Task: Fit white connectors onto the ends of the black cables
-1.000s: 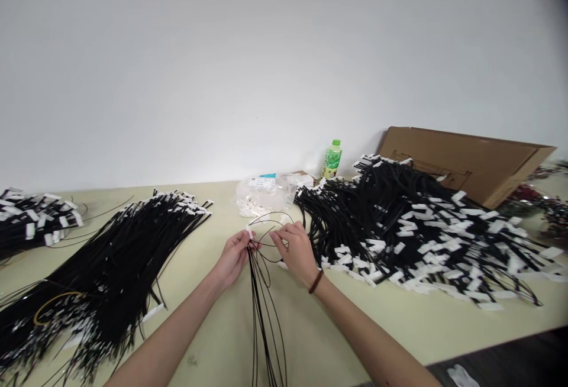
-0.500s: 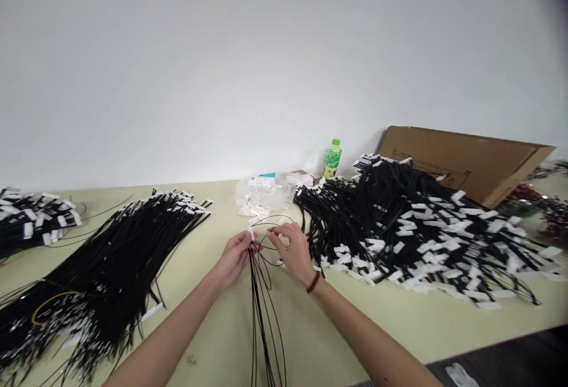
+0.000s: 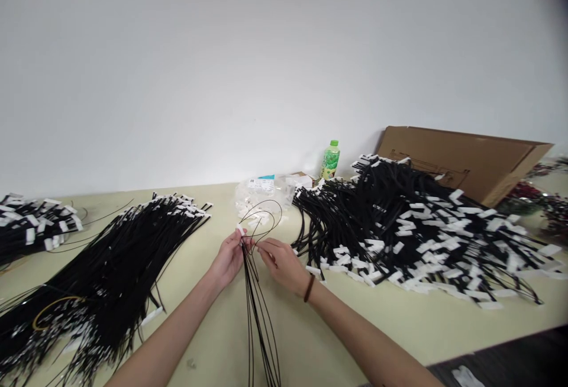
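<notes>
My left hand (image 3: 228,258) is closed round a white plastic connector (image 3: 241,230) at the top of a bunch of black wires (image 3: 257,316). The wires hang down from it toward the table's near edge. To its right, my right hand (image 3: 283,264) pinches a thin black wire between thumb and forefinger, close below the connector. Thin wire loops (image 3: 281,215) arch above both hands. The exact spot where the wire meets the connector is too small to make out.
Heaps of black cables with white connectors lie at left (image 3: 119,257) and right (image 3: 426,227). Behind my hands sit a clear plastic bag (image 3: 284,189) of white parts and a green-capped bottle (image 3: 330,161). A cardboard box (image 3: 461,159) stands at back right.
Both hands have shifted slightly left with the connector, and the right one is a little lower. The wire loops above them now rise higher.
</notes>
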Demonstrator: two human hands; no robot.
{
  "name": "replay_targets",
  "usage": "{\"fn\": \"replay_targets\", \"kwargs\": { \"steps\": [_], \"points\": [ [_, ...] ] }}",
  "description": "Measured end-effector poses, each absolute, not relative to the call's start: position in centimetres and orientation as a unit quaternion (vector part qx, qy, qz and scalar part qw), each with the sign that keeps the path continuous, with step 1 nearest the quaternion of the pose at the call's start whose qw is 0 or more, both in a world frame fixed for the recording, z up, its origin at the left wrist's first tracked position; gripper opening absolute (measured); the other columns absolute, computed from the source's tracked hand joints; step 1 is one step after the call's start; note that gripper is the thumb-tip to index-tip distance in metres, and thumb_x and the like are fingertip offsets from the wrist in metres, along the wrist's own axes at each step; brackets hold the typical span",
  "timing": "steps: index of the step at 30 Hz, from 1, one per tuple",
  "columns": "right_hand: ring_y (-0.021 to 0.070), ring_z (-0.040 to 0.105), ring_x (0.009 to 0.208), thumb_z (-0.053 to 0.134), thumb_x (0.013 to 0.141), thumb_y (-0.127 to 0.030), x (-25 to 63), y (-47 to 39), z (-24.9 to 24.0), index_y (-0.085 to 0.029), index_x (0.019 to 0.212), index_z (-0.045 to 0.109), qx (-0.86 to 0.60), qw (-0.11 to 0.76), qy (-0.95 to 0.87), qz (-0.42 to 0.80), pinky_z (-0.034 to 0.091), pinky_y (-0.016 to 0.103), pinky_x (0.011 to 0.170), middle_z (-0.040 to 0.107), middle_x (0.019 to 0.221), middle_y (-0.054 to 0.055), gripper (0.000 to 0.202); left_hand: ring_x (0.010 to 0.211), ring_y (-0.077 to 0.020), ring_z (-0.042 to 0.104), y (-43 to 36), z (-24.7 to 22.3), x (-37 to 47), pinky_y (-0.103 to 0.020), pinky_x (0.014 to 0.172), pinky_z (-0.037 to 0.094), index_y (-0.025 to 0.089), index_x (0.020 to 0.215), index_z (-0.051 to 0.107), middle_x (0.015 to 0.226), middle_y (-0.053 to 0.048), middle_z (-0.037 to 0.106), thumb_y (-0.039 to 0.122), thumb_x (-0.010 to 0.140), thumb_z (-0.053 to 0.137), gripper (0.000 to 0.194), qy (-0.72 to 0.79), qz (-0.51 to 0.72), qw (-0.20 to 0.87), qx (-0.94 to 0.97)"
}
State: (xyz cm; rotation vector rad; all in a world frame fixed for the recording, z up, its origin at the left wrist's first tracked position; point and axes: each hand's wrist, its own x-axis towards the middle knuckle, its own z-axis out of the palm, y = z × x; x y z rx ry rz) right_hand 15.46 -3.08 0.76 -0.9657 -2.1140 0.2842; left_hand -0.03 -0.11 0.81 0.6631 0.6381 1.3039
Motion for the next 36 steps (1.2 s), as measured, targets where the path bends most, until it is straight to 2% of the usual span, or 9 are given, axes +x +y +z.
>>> {"fn": "replay_targets", "kwargs": {
  "steps": [4,6,12,18,21,25,28,32,36],
  "points": [
    [0.0198,0.05,0.106,0.038,0.086,-0.011,15.0,-2.8,0.2,-0.017,0.117,0.05,-0.393,0.402,-0.816,0.134,0.041,0.032,0.089,0.055,0.113,0.009,0.034,0.062,-0.0104,0.057,-0.2,0.9,-0.1,-0.021,0.068,0.046,0.013,0.075,0.06,0.059,0.0,0.057,0.031,0.072,0.065,0.019,0.283,0.592,0.696,0.291],
    [0.0206,0.048,0.109,0.038,0.088,-0.016,15.0,-2.7,0.2,-0.018,0.122,0.047,-0.395,0.425,-0.799,0.159,0.04,0.035,0.092,0.053,0.118,0.009,0.036,0.06,-0.01,0.055,-0.3,1.0,0.1,-0.021,0.069,0.046,0.012,0.074,0.061,0.057,0.001,0.056,0.031,0.07,0.067,0.02,0.277,0.578,0.706,0.301],
    [0.0194,0.059,0.089,0.047,0.086,-0.029,14.7,-2.4,0.8,-0.017,0.098,0.063,-0.4,0.56,-0.672,0.272,0.048,0.033,0.078,0.063,0.096,0.008,0.024,0.057,-0.0094,0.05,-0.9,1.3,0.7,-0.023,0.066,0.043,0.011,0.068,0.061,0.053,0.002,0.052,0.029,0.066,0.071,0.021,0.262,0.547,0.721,0.335],
    [0.0189,0.06,0.078,0.063,0.071,-0.035,14.6,-1.9,0.5,-0.014,0.082,0.065,-0.399,0.604,-0.549,0.419,0.049,0.028,0.065,0.065,0.085,0.007,0.023,0.058,-0.0097,0.049,-0.9,1.0,0.8,-0.023,0.062,0.04,0.011,0.07,0.061,0.056,0.001,0.053,0.031,0.066,0.071,0.022,0.27,0.522,0.722,0.365],
    [0.018,0.06,0.073,0.063,0.069,-0.036,14.6,-1.7,0.5,-0.013,0.077,0.064,-0.391,0.602,-0.535,0.445,0.049,0.028,0.065,0.064,0.077,0.007,0.024,0.058,-0.0098,0.05,-0.9,1.0,0.8,-0.023,0.063,0.04,0.011,0.07,0.061,0.058,-0.001,0.055,0.03,0.068,0.069,0.021,0.272,0.513,0.723,0.375],
    [0.0158,0.061,0.072,0.054,0.076,-0.036,14.7,-1.6,0.7,-0.014,0.078,0.056,-0.41,0.571,-0.557,0.443,0.049,0.027,0.068,0.063,0.074,0.006,0.022,0.059,-0.0098,0.05,-0.9,1.0,0.7,-0.025,0.068,0.042,0.012,0.07,0.061,0.058,-0.001,0.055,0.028,0.068,0.069,0.019,0.259,0.511,0.73,0.372],
    [0.0122,0.057,0.054,0.047,0.078,-0.033,15.4,-1.3,0.9,-0.014,0.076,0.052,-0.466,0.514,-0.573,0.436,0.048,0.022,0.053,0.058,0.059,0.001,0.019,0.06,-0.0107,0.052,-0.7,0.9,0.6,-0.027,0.072,0.043,0.012,0.072,0.062,0.054,0.001,0.053,0.028,0.068,0.069,0.018,0.265,0.52,0.728,0.361],
    [0.0093,0.045,0.035,0.048,0.074,-0.023,17.8,-0.9,1.3,-0.014,0.069,0.054,-0.523,0.444,-0.6,0.411,0.036,0.018,0.037,0.05,0.044,-0.003,0.012,0.058,-0.0101,0.052,-0.6,0.8,0.5,-0.024,0.067,0.044,0.012,0.073,0.063,0.054,0.001,0.053,0.029,0.066,0.071,0.02,0.284,0.532,0.719,0.345],
    [0.0095,0.046,0.04,0.05,0.066,-0.012,21.0,-0.7,2.0,-0.014,0.052,0.053,-0.594,0.408,-0.62,0.31,0.035,0.019,0.044,0.05,0.042,-0.001,0.015,0.057,-0.0097,0.051,-0.5,0.7,0.4,-0.024,0.065,0.044,0.012,0.074,0.064,0.055,0.001,0.053,0.029,0.065,0.071,0.02,0.302,0.528,0.714,0.346]
  ]
}}
